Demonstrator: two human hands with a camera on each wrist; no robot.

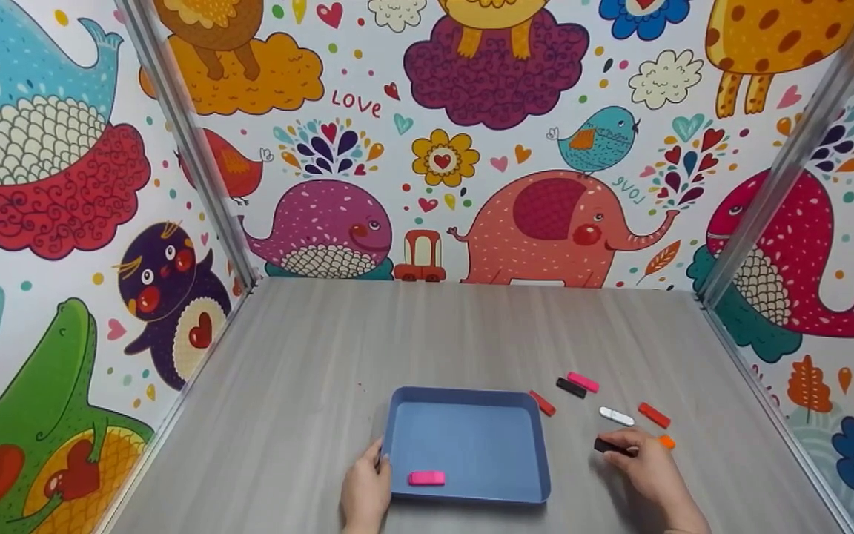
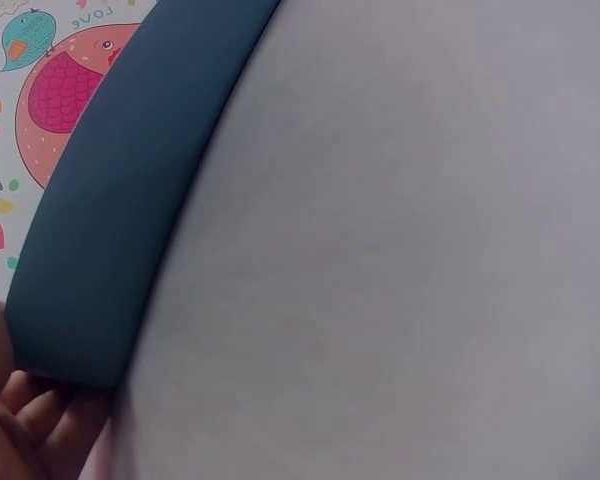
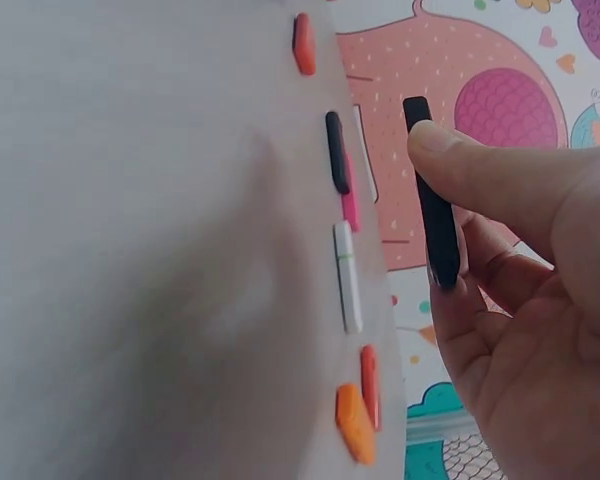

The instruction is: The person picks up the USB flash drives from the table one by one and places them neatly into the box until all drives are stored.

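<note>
My right hand (image 1: pixel 651 469) pinches a small flat black stick (image 3: pixel 437 200) between thumb and fingers, held above the table to the right of the tray. It may be a capped marker or a USB stick; I cannot tell which. My left hand (image 1: pixel 368 486) grips the left side of a shallow blue tray (image 1: pixel 471 498), thumb and fingers around its wall, as the left wrist view also shows. Inside the tray, near its front left, lies a pink stick (image 1: pixel 426 478) of similar shape.
Right of the tray lie a red stick (image 1: pixel 543 403) by its rim, another black stick (image 1: pixel 571 387), a pink one (image 1: pixel 583 382), a white one (image 1: pixel 616 416), an orange-red one (image 1: pixel 654 415) and an orange one (image 1: pixel 666 441). Printed panels (image 1: pixel 323 67) enclose the grey table (image 1: pixel 308 348).
</note>
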